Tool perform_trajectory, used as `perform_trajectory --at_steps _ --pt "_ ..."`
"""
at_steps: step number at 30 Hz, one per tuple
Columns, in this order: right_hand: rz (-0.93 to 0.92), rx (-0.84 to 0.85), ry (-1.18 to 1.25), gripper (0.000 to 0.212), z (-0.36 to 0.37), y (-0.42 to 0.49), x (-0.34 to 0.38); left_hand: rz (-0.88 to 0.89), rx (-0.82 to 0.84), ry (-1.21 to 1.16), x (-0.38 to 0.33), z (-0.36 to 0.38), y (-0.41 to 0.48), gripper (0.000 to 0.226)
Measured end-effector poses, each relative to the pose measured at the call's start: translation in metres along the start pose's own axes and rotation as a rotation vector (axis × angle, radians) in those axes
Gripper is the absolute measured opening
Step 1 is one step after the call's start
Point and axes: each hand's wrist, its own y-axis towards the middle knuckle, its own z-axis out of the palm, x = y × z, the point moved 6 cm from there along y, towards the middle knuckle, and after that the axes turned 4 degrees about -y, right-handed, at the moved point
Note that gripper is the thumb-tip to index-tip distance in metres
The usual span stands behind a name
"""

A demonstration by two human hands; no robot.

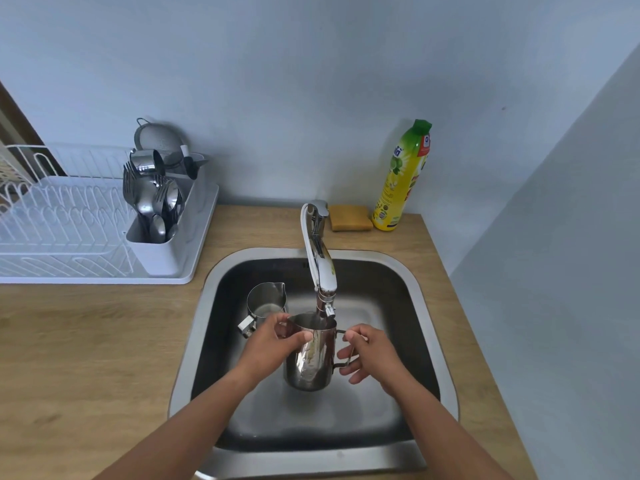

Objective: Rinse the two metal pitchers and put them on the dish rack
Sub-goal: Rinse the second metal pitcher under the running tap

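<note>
So the pitcher (311, 355) is upright right under the tap (320, 258), mouth up, over the sink (429, 306); left hand (273, 344) wraps its body, right hand (367, 351) has fingers curled round the handle, which points right; rack (69, 233) sits well off to the left, so the left arm's nearer I'd guess. Count: two pitchers, second one (266, 299) standing in the sink just behind-left; one rack, one tap.

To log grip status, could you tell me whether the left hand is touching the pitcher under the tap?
Touching: the head view shows the left hand wrapped over the held pitcher's rim and side, with no gap.
</note>
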Motion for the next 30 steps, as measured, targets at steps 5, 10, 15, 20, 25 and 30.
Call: perform_trajectory --at_steps 5,10,15,20,25,30 --pt "0.034 0.029 -0.03 0.023 0.002 -0.002 0.001 -0.059 0.024 -0.018 0.001 0.0 -0.002 0.045" --pt "0.056 0.04 -0.024 0.031 0.003 -0.003 0.005 -0.201 0.086 -0.063 0.004 0.003 -0.007 0.058" --pt "0.104 0.027 -0.018 0.034 -0.001 -0.003 0.004 -0.292 0.124 -0.061 0.008 0.009 -0.013 0.056" --pt "0.149 0.031 -0.041 0.033 0.0 -0.005 0.002 -0.345 0.142 -0.074 0.014 0.013 -0.014 0.053" --pt "0.163 0.037 -0.04 0.034 0.001 -0.004 0.001 -0.339 0.15 -0.072 0.012 0.013 -0.014 0.052" --pt "0.155 0.089 -0.006 0.03 0.002 -0.007 0.0 -0.239 0.178 -0.154 0.003 0.011 -0.011 0.041"
